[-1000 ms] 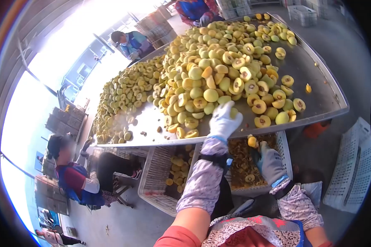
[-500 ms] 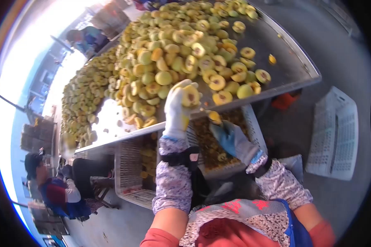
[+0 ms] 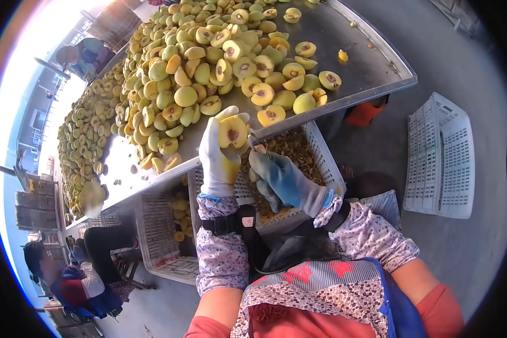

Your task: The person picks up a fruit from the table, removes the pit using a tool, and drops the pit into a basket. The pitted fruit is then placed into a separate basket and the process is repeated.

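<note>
My left hand (image 3: 218, 155), in a white glove stained yellow, is closed around a peach half (image 3: 232, 132) with its brown cut centre facing up. Close by on the right, my right hand (image 3: 284, 179), in a blue and grey glove, is closed on a small metal-tipped tool (image 3: 254, 139). The tool's tip points toward the peach half, a small gap apart; its handle is mostly hidden by the fingers. Both hands are at the front edge of a metal table (image 3: 366, 73), where many yellow-green peach halves (image 3: 186, 96) are heaped.
Below my hands stands a white crate (image 3: 327, 155) holding small brown and yellow pieces. Another crate (image 3: 166, 256) with yellow fruit pieces is to its left. A white crate (image 3: 439, 163) rests on the floor at right. A seated person (image 3: 84, 281) is at lower left.
My right hand has come up and left toward the peach half. The yellow piece at its fingertips is no longer seen there, and the tool's tip now shows. The whole view has shifted.
</note>
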`<state>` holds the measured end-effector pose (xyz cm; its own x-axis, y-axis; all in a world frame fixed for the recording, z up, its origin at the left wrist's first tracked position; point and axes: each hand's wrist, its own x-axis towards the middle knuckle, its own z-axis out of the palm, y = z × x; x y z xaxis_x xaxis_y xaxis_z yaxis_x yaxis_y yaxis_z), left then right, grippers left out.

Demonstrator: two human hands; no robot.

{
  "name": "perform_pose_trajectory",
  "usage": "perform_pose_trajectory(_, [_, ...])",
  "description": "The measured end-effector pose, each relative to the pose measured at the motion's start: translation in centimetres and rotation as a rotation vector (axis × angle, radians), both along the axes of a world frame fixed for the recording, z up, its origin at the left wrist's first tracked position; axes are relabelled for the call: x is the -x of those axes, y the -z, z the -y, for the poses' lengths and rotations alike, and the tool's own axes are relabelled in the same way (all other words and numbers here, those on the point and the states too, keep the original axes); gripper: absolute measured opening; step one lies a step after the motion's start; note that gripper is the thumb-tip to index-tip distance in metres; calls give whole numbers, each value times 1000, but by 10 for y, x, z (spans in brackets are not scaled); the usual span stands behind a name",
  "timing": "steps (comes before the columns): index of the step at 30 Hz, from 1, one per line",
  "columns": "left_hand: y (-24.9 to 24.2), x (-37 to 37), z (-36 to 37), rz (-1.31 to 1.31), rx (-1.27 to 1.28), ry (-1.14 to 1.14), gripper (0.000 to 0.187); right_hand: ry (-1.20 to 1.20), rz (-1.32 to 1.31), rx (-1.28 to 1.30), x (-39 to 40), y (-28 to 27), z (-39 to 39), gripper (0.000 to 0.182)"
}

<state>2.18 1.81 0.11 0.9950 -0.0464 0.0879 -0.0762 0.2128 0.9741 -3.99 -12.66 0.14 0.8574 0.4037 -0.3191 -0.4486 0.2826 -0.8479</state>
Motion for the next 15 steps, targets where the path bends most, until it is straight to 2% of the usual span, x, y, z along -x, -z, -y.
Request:
perform_pose_trajectory(2, [0,2,6,30,-94,-38,49,14,79,95,-5,19,-2,42])
perform_pose_trajectory(4, [1,3,13,-57,53,-38,62,170,294,247,-5,22,-6,42])
perform_pose_trajectory(5, [1,4,17,-118,140,-44,61,175,292,249,-6,28,-6,42])
perform_pose_trajectory(7, [-3,7,20,-155,185,-5,55,246,446,441,-9,35,-8,39])
perform_pose_trajectory(9, [-7,10,23,-191,230,36,49,271,432,406,-8,31,-7,37])
perform_pose_trajectory(12, [-8,14,26,-80,246,75,48,289,363,385,-10,24,-3,34])
perform_pose_trajectory(14, [-8,15,26,43,426,116,39,280,308,398,-13,24,-1,33])
perform_pose_trajectory(15, [-6,9,17,-120,518,209,31,313,281,323,-14,24,-1,32])
